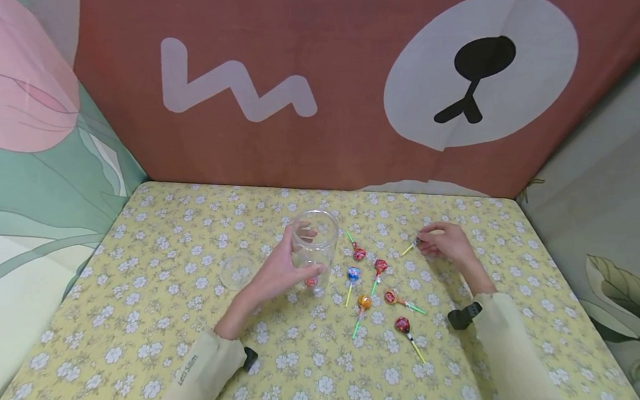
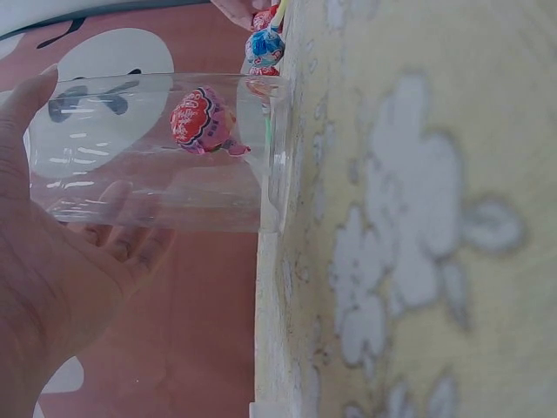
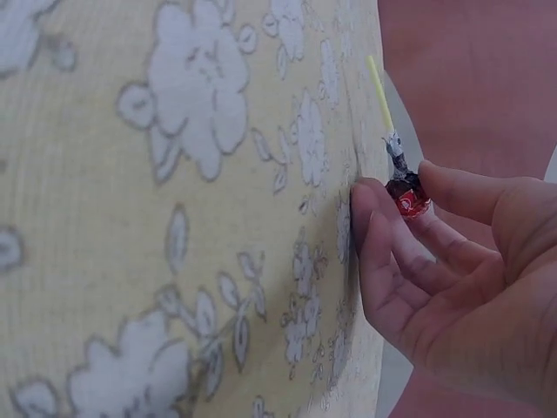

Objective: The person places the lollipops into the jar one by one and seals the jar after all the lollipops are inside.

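Note:
My left hand (image 1: 280, 268) grips a clear plastic jar (image 1: 316, 243), thumb on the near side and fingers round the far side. The jar stands upright on the table with its mouth uncovered. A lollipop with a pink and red wrapper (image 2: 202, 120) is inside, near the bottom. To the right, my right hand (image 1: 447, 244) pinches a lollipop with a dark and red wrapper (image 3: 407, 193) by its candy end between thumb and fingers. The yellow stick (image 3: 379, 94) of that lollipop points away from the fingers, close over the tabletop.
Several loose lollipops lie between the hands, among them a blue one (image 1: 353, 274), an orange one (image 1: 364, 302) and a dark red one (image 1: 402, 325). A clear round lid (image 1: 238, 271) lies left of the jar. Flowered cloth (image 1: 153, 286) covers the table; a printed backdrop (image 1: 344, 142) rises behind.

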A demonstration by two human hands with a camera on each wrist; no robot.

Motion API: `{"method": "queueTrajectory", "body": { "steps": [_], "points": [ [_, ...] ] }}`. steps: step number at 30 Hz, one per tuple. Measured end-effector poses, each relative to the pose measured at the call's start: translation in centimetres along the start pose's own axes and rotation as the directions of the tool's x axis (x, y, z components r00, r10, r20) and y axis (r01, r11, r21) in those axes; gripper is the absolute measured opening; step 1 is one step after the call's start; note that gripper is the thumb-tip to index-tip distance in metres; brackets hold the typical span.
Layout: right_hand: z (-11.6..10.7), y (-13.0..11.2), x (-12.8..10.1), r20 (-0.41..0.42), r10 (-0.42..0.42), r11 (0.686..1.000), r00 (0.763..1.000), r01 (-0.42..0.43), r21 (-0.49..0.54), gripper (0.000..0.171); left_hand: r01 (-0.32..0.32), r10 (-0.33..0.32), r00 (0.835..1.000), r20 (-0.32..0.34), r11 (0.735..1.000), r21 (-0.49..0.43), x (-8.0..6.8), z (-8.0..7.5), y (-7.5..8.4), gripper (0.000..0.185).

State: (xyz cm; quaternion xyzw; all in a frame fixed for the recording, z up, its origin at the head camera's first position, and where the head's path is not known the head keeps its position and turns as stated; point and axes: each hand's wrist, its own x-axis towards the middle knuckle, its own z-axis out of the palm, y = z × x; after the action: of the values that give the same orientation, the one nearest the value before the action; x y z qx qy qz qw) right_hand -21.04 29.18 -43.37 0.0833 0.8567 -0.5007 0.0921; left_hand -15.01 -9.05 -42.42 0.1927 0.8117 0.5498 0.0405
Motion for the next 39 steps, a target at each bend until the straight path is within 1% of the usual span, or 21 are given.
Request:
{"method": "queueTrajectory", "body": {
  "steps": [3,6,11,18,26,30,35,39],
  "points": [
    [-0.1,-0.1,0.0,-0.003,-0.001,1.0,1.0,0.001,-0.021,0.036,0.004,-0.004,1.0,-0.001,1.0,0.005,0.0,0.0,0.1,0.083],
    [-0.3,-0.1,0.1,-0.012,-0.004,1.0,1.0,0.004,-0.017,0.039,0.005,-0.005,1.0,0.0,1.0,0.007,0.0,0.0,0.1,0.084],
    [-0.6,-0.2,0.0,-0.023,-0.019,0.999,1.0,0.019,0.028,0.041,-0.001,0.0,1.0,0.003,1.0,0.01,0.1,0.0,0.1,0.086],
    [-0.6,-0.4,-0.4,-0.047,-0.069,0.995,0.997,0.072,0.068,0.043,0.005,-0.005,1.0,0.0,1.0,0.015,0.1,0.0,0.1,0.084],
    [-0.6,-0.8,-0.3,-0.123,-0.091,0.98,0.988,0.11,0.166,0.042,0.007,-0.007,1.0,0.001,1.0,0.015,0.0,0.0,0.0,0.084],
    [-0.6,-1.0,-0.3,-0.138,-0.119,0.976,0.983,0.141,0.163,0.042,0.007,-0.007,1.0,0.001,1.0,0.015,0.0,0.0,0.0,0.083],
    [-0.5,-1.4,-0.3,-0.146,-0.127,0.977,0.981,0.149,0.154,0.045,0.01,-0.01,1.0,0.001,1.0,0.01,0.0,0.0,0.1,0.083],
    [-0.4,-2.0,-0.4,-0.153,-0.14,0.975,0.978,0.163,0.151,0.044,0.017,-0.017,1.0,0.0,1.0,0.01,-0.1,0.0,0.1,0.083]
  ]
}}
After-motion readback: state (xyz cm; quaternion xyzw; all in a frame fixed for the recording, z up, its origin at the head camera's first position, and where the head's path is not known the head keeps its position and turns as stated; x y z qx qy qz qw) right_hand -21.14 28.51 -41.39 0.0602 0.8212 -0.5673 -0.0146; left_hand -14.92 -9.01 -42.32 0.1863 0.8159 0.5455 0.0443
